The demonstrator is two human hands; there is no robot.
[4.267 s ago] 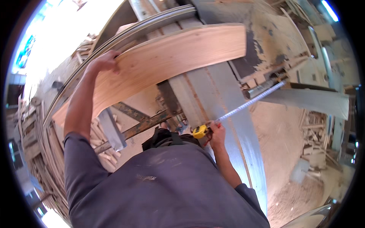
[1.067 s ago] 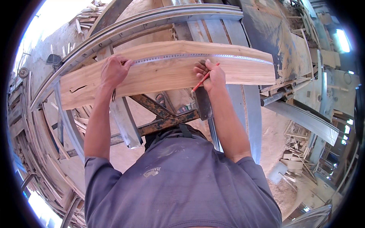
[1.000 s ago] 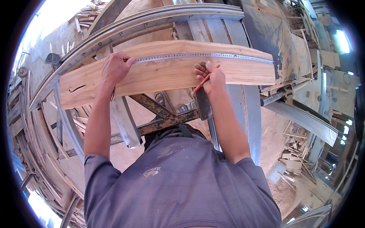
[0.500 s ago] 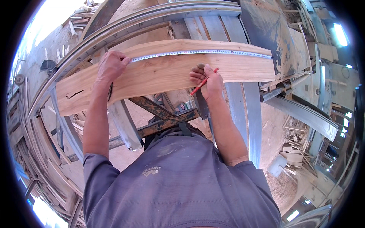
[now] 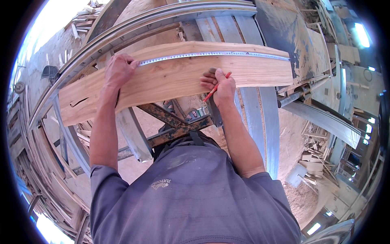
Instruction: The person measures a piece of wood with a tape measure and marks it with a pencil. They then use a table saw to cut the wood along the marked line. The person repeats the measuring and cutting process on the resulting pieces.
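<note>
Board: the long pale wooden board (image 5: 174, 81) lay left to right in front of the person, over the slatted metal table (image 5: 252, 118) on the right; its left part reached beyond the table, near the far curved rail (image 5: 162, 19)
Tape strip: the white tape strip (image 5: 203, 53) ran along the board's far half to its right end, probably hooked there so that one hand could draw it straight
Left hand: the left hand (image 5: 120, 70) was clenched on the strip's left end, seemingly to hold it taut and low; anything inside the fist was hidden
Right hand: the right hand (image 5: 220, 87) had its fingers curled, grasping a red pencil (image 5: 210, 95) over the board's near edge, perhaps to leave the strip uncovered; contact with the wood could not be told
</note>
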